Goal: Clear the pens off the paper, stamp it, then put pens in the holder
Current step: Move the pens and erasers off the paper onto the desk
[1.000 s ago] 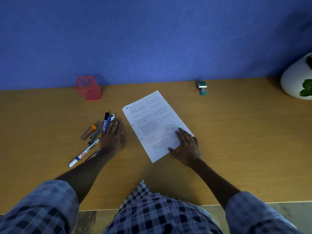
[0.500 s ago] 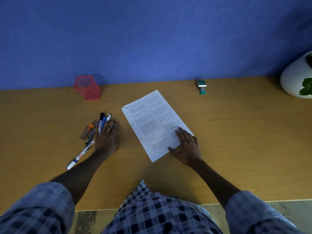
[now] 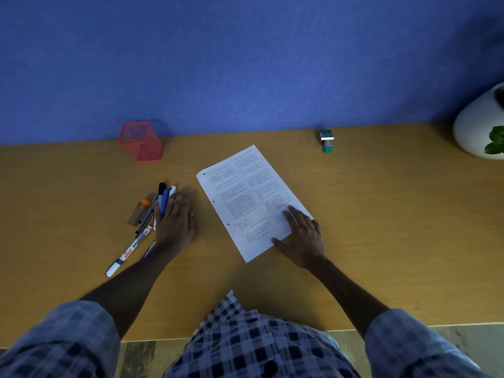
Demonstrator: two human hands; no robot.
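Observation:
A printed paper sheet (image 3: 251, 197) lies tilted in the middle of the wooden desk (image 3: 381, 227). My right hand (image 3: 302, 236) presses flat on its lower right corner. Left of the sheet, my left hand (image 3: 174, 222) lies flat over a bundle of pens (image 3: 163, 197); blue and black ones poke out past the fingers. A white whiteboard marker (image 3: 129, 249) and thin dark pens (image 3: 146, 218) lie beside the hand. A red mesh pen holder (image 3: 140, 144) stands at the wall, far left. A teal stamp (image 3: 326, 140) sits at the wall, right of the paper.
A small brown and orange object (image 3: 139, 212) lies left of the pens. A white plant pot (image 3: 480, 126) with green leaves stands at the far right. The desk's front edge runs just before my checked shirt.
My left hand has slid the pens a little further left, away from the paper. My right hand has stayed on the sheet's corner.

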